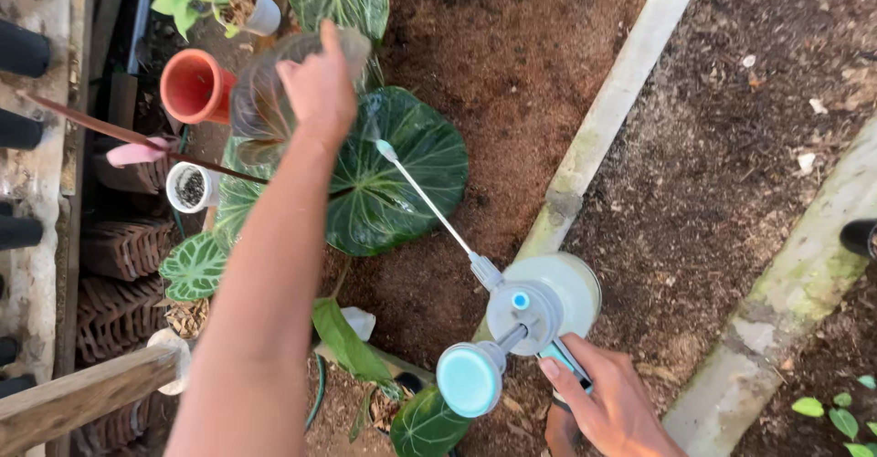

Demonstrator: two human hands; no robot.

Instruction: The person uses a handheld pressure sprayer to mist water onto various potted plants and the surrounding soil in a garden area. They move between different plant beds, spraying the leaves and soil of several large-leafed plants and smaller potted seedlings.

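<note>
My left hand (318, 87) reaches forward and grips the edge of a large, dull brownish-green leaf (265, 101), lifting it. My right hand (610, 402) holds the handle of a pale pump sprayer (539, 306) with a light-blue knob (470, 379). Its long thin wand runs up-left, and the nozzle (387, 150) sits just right of the held leaf, over a big dark-green veined leaf (397, 174).
An orange clay pot (195, 85), two small white pots (191, 187) (248, 0) and smaller veined leaves (194, 265) stand at left. A wooden rail (82, 398) crosses lower left. Pale concrete edgings (612, 101) (795, 283) cross the brown soil (512, 64) at right.
</note>
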